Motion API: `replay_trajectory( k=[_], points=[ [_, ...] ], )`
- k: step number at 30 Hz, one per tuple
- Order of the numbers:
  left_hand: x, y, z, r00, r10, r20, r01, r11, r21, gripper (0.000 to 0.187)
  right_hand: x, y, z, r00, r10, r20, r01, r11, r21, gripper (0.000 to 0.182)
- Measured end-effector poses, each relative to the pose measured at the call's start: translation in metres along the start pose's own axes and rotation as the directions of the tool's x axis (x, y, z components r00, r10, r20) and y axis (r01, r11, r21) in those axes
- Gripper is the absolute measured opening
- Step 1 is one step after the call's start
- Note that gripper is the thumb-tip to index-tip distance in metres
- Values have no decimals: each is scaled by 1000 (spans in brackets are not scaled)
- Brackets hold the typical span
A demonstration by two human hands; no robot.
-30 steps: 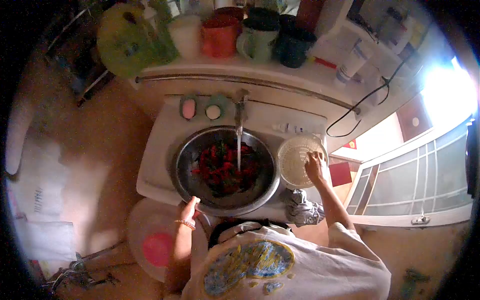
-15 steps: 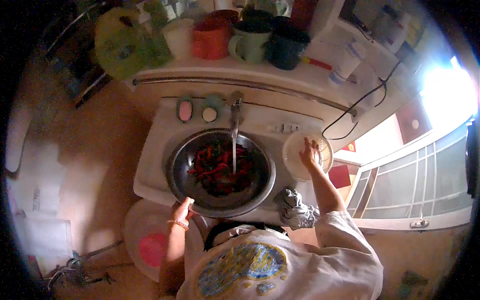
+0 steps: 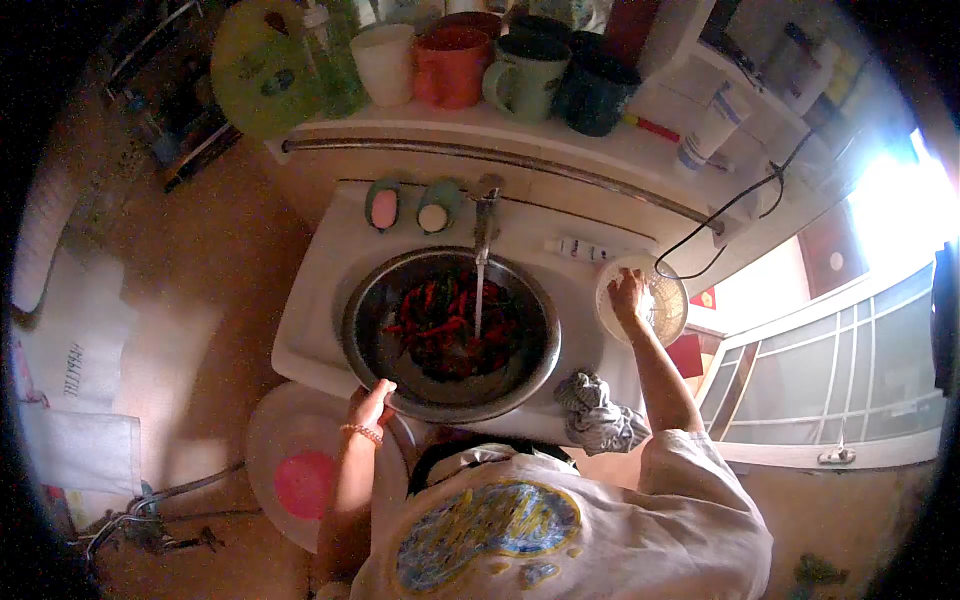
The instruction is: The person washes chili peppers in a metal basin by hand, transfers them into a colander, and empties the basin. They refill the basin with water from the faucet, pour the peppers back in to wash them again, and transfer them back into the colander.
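Note:
A round metal basin (image 3: 548, 375) sits in the white sink, holding red and dark chili peppers (image 3: 450, 325) in water. From the faucet (image 3: 486, 215), a stream runs down into it. My left hand (image 3: 372, 405), with a beaded bracelet at the wrist, is closed on the basin's near-left rim. On the right of the sink top, a whitish strainer basket (image 3: 676, 312) has my right hand (image 3: 628, 295) over its inside. The right fingers look slightly bent and parted, with nothing visible in them; their tips are partly hidden.
A crumpled grey cloth (image 3: 600, 410) lies at the sink's front right. Two soap dishes (image 3: 383, 207) and a tube (image 3: 577, 249) are along the back. Cups (image 3: 450, 70) line the shelf above a metal rail (image 3: 500, 155). A pale tub (image 3: 270, 440) stands low left.
The view has shifted slightly, moving the scene right and up. My right fingers, spread before, are drawn closer together over the basket. My left hand keeps its hold on the basin rim.

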State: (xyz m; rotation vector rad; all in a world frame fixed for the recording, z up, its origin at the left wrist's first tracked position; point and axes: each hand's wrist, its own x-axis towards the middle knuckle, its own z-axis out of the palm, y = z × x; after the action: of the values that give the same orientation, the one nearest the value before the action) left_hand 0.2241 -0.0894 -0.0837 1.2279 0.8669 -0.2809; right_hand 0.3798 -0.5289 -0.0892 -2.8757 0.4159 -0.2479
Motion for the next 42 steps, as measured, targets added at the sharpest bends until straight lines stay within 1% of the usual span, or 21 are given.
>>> replay_trajectory(
  k=[2,5,6,8,10,14,16,18,19,20,22,24,25,26,27,29,33,36,38,41,42],
  points=[
    [-6,5,5,1000,29,-5,-29,999,17,24,-11,-25,-13,981,-113,-159,137,980,145,24],
    [-10,7,8,999,38,-3,-38,999,-6,22,-22,-67,-8,965,-262,25,240,915,325,25],
    [-1,0,4,999,39,-7,-39,999,-8,22,-32,-83,-6,874,-484,-51,458,783,421,27],
    [25,-16,-9,991,126,33,-129,988,85,20,-39,-109,17,662,-678,320,614,735,288,34],
    [18,-10,-5,993,120,-7,-117,977,177,21,-41,-129,56,441,-862,251,679,503,535,38],
    [20,-15,-9,987,159,28,-161,964,213,27,-29,-177,68,561,-509,653,311,860,404,71],
    [11,-17,-4,990,139,-25,-136,986,98,28,-39,-203,86,558,-436,706,235,899,370,77],
    [17,-25,-7,964,257,75,-254,966,-48,30,-87,-222,142,730,-401,554,368,913,177,85],
    [16,-21,-7,963,262,65,-259,964,-52,30,-111,-225,174,815,-491,306,526,850,-36,89],
    [12,-14,-6,976,208,60,-212,975,72,29,-113,-231,153,812,-497,307,531,846,-34,89],
    [-24,10,6,977,215,17,-215,970,113,28,-115,-237,77,325,-708,627,691,630,354,71],
    [8,-25,-13,919,384,89,-389,920,53,26,-83,-231,71,313,-726,612,613,647,454,44],
    [11,-29,-13,878,464,114,-469,883,16,25,-68,-231,48,485,-823,296,741,566,361,21],
    [13,-32,-12,830,540,139,-543,840,-24,25,-45,-232,41,472,-870,-143,863,423,277,13],
    [3,-15,-7,916,396,63,-401,907,129,24,-21,-239,19,402,-909,-111,900,415,-136,22],
    [-4,-3,-2,967,251,-42,-232,937,263,24,17,-252,-8,525,-742,-416,808,589,-30,52],
    [-5,-5,-1,967,247,-60,-237,962,134,25,30,-255,-2,619,-716,-321,776,620,114,59],
    [-11,-1,3,977,207,-57,-193,963,189,26,7,-248,8,641,-761,-99,743,648,-171,52],
    [-24,8,4,994,102,-38,-98,992,79,28,3,-241,23,667,-740,-90,736,673,-75,53],
    [-38,9,-3,994,79,-79,-73,994,78,29,-44,-225,36,457,-888,59,861,424,-281,55],
    [-38,2,-12,994,72,-83,-66,995,75,29,-56,-221,37,287,-955,74,957,288,10,55]
  ],
)
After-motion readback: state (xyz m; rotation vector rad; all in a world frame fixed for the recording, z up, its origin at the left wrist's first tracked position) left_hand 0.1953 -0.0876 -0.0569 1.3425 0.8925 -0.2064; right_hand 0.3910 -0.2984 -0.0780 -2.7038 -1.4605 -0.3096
